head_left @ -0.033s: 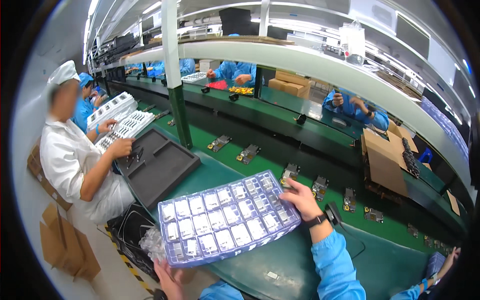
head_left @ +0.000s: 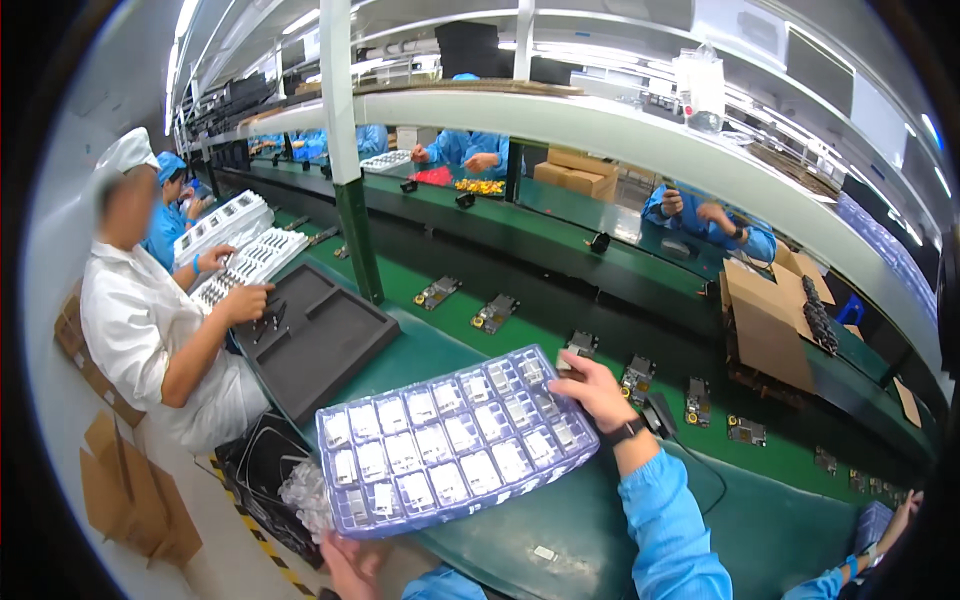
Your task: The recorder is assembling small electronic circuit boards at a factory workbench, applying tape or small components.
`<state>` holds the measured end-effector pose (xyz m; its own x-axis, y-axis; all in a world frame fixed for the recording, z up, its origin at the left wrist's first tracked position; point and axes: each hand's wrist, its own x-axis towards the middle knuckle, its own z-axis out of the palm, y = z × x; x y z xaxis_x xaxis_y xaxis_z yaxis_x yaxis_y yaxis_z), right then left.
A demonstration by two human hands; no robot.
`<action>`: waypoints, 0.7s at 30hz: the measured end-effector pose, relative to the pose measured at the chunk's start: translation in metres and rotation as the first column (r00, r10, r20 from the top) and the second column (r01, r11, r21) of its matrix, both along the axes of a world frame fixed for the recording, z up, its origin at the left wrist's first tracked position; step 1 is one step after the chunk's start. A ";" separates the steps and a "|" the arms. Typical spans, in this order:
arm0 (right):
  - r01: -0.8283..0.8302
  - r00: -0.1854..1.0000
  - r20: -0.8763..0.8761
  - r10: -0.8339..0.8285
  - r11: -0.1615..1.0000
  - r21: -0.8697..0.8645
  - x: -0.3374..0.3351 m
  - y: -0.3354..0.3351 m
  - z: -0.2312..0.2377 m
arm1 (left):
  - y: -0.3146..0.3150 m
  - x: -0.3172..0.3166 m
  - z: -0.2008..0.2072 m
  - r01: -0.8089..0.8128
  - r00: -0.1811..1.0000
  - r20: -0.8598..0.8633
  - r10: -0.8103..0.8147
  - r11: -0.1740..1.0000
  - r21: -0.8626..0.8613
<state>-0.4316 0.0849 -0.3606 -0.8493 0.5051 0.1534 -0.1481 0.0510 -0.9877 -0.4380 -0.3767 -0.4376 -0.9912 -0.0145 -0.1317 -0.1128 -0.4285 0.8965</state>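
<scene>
A clear bluish plastic blister tray [head_left: 458, 505] sits tilted over the near edge of the green bench. Its many pockets hold small whitish, metallic-looking parts. My left hand [head_left: 350, 568] grips the tray's near left corner from below, with some fingers hidden under it. Over the far right edge of the tray is my right hand [head_left: 597, 396], thumb and forefinger pinched together. Something small and greyish shows at those fingertips, too small to name. Behind that hand, several circuit boards [head_left: 640, 378] lie in a row on the green belt.
A black foam tray [head_left: 330, 335] lies left of the blister tray. A co-worker in white [head_left: 150, 320] handles parts in a white tray [head_left: 262, 255]. A black device with a cable [head_left: 660, 412] stands right of my wrist. Crumpled clear plastic [head_left: 305, 495] hangs beside the bench.
My right hand has shifted slightly left over the tray's edge, its thumb and forefinger closer together. The tray's far right corner has dipped a little. My left hand has moved slightly right.
</scene>
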 end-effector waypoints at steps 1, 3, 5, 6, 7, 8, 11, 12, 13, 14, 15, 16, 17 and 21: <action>-0.008 1.000 -0.011 0.009 0.994 0.110 -0.019 0.013 0.000 | 0.001 0.021 -0.010 0.016 0.997 0.073 -0.019 0.999 0.050; -0.036 0.999 -0.002 0.037 0.980 0.196 -0.054 0.031 -0.001 | -0.006 0.050 -0.024 0.406 0.903 0.156 -0.401 0.914 0.001; -0.159 0.987 -0.002 0.159 0.987 -0.005 -0.073 0.034 -0.006 | 0.014 0.063 0.014 0.491 0.869 0.080 -0.488 0.871 -0.020; -0.259 0.966 -0.004 0.259 0.966 -0.024 -0.077 0.038 -0.013 | 0.024 0.064 0.029 0.567 0.824 0.020 -0.567 0.822 -0.052; -0.313 0.949 0.008 0.316 0.942 -0.118 -0.079 0.035 -0.018 | 0.030 0.060 0.030 0.554 0.832 0.007 -0.554 0.831 -0.048; -0.298 0.954 -0.028 0.297 0.948 -0.109 -0.075 0.032 -0.024 | 0.037 0.053 0.029 0.508 0.859 0.010 -0.511 0.855 0.103; -0.246 0.969 -0.014 0.246 0.965 -0.086 -0.056 0.031 -0.027 | 0.057 0.045 0.068 0.349 0.886 0.192 -0.422 0.880 0.322; -0.176 0.984 -0.027 0.178 0.983 0.043 -0.045 0.032 -0.036 | 0.061 0.042 0.074 0.370 0.885 0.178 -0.430 0.882 0.293; -0.096 0.993 -0.048 0.105 0.981 0.169 -0.034 0.034 -0.043 | 0.062 0.039 0.076 0.395 0.880 0.165 -0.445 0.880 0.263; -0.067 0.997 -0.026 0.074 0.975 0.210 -0.020 0.026 -0.044 | 0.060 0.032 0.075 0.391 0.884 0.160 -0.439 0.883 0.261; -0.062 0.996 -0.053 0.076 0.972 0.228 -0.006 0.019 -0.050 | 0.058 0.023 0.075 0.389 0.883 0.169 -0.438 0.884 0.258; -0.015 0.999 -0.026 0.023 0.964 0.267 0.017 0.011 -0.052 | 0.057 0.015 0.076 0.397 0.891 0.125 -0.437 0.882 0.255; 0.025 1.000 -0.001 -0.025 0.952 0.305 0.039 0.000 -0.053 | 0.058 0.008 0.074 0.401 0.898 0.081 -0.432 0.881 0.252; 0.089 0.996 0.004 -0.090 0.992 0.093 0.118 -0.065 -0.073 | 0.070 -0.033 0.071 0.472 0.882 -0.077 -0.466 0.870 0.141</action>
<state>-0.3134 0.0195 -0.4336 -0.8027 0.5634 0.1957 -0.1303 0.1546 -0.9793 -0.4714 -0.3069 -0.3662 -0.8807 0.4703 -0.0557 -0.3007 -0.4643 0.8331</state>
